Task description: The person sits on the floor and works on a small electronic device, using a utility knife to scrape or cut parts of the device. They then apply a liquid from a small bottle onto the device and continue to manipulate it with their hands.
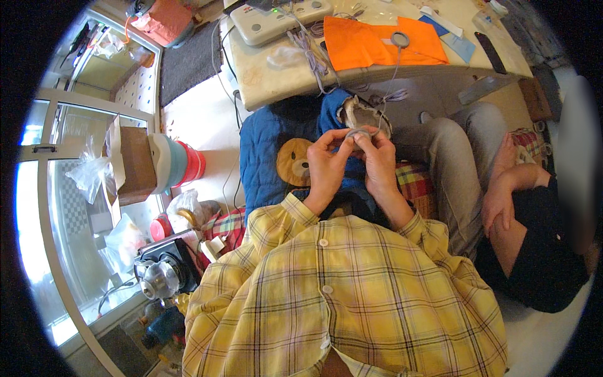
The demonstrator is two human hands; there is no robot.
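Above my lap, my left hand (327,159) and my right hand (379,162) meet, fingers pinched around a small round grey disc (358,133). Both thumbs press on it from the near side, and its far edge is partly hidden by the fingers. A thin grey cable (394,74) runs down from the table toward my right hand. Under my hands lies a blue quilted cloth (260,147) bearing a brown bear-face patch (294,161). Just beyond my fingertips is a blue piece with pale fleecy lining (367,114).
On the table (267,81) ahead lie an orange cloth (355,44) with another round grey disc (399,39), a white control box (276,21), bundled cables (306,53) and a black phone (490,53). A person (521,213) sits close on my right. Buckets (191,162) and a box (135,160) stand left.
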